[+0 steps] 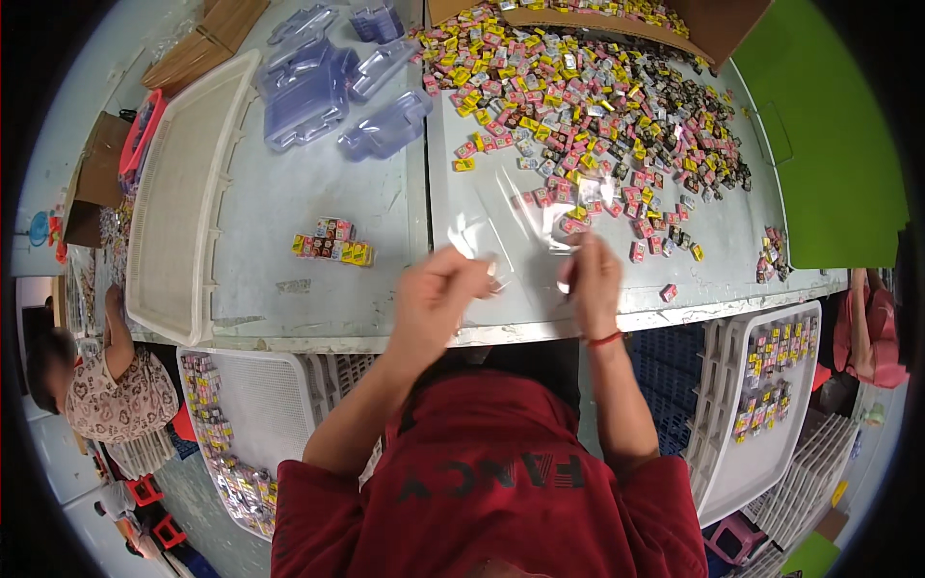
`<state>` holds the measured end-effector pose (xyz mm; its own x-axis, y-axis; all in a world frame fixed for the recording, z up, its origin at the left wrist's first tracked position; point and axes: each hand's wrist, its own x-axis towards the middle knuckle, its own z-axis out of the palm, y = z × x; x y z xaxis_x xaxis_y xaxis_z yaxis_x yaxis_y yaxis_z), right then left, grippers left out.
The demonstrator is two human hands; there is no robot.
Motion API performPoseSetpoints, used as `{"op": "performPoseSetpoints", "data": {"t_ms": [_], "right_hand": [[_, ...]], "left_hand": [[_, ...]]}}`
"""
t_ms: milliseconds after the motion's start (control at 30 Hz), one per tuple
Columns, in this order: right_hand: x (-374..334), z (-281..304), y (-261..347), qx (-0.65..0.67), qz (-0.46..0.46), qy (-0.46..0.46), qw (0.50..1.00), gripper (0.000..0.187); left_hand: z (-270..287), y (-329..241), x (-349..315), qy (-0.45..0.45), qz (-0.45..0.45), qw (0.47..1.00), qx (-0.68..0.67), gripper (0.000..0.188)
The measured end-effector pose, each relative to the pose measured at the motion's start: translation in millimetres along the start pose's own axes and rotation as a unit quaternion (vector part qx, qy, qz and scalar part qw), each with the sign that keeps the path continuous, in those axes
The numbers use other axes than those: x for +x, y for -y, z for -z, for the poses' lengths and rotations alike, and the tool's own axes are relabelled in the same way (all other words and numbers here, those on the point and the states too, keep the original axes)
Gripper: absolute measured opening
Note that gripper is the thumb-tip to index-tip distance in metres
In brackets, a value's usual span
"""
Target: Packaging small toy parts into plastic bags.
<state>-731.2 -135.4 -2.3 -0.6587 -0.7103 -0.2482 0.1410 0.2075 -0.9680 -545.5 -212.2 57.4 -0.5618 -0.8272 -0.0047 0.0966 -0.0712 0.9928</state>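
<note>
Over the front of the table, my left hand [438, 294] is closed with thumb and fingertips pinching clear plastic film [469, 234]. My right hand [594, 281], a red band on its wrist, is closed on the film's other side. The film is shiny and blurred, so I cannot tell whether it is one bag or several sheets. Beyond it spreads a heap of tiny printed boxes [578, 125] in pink, yellow and dark colours. To the left of my left hand, a compact block of the same boxes [333, 243] rests on the table.
Clear bluish plastic trays [313, 91] lie at the back left, beside a white crate [183, 193]. A cardboard box [718, 29] stands behind the heap. Below the table edge, white crates [260, 395] [771, 462] hold grouped boxes. Another person [120, 390] sits at the left.
</note>
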Motion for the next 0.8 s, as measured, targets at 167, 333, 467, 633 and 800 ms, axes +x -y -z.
{"op": "performPoseSetpoints", "data": {"t_ms": [167,333,467,633,800], "right_hand": [[18,55,-20,-0.221,0.087,0.048,0.970,0.029],[0,16,1,-0.490,0.197,0.080,0.845,0.025],[2,12,2,-0.511,0.281,0.065,0.809,0.032],[17,34,3,-0.402,0.331,0.030,0.853,0.028],[44,37,8,-0.435,0.355,-0.020,0.827,0.018]], "left_hand": [[95,-28,55,-0.194,-0.058,0.978,-0.056,0.026],[196,11,127,-0.299,0.029,0.949,-0.092,0.033],[243,43,148,-0.343,0.152,0.921,-0.107,0.034],[235,37,150,-0.357,0.077,0.931,0.016,0.028],[56,17,110,0.018,-0.100,0.943,0.318,0.018]]}}
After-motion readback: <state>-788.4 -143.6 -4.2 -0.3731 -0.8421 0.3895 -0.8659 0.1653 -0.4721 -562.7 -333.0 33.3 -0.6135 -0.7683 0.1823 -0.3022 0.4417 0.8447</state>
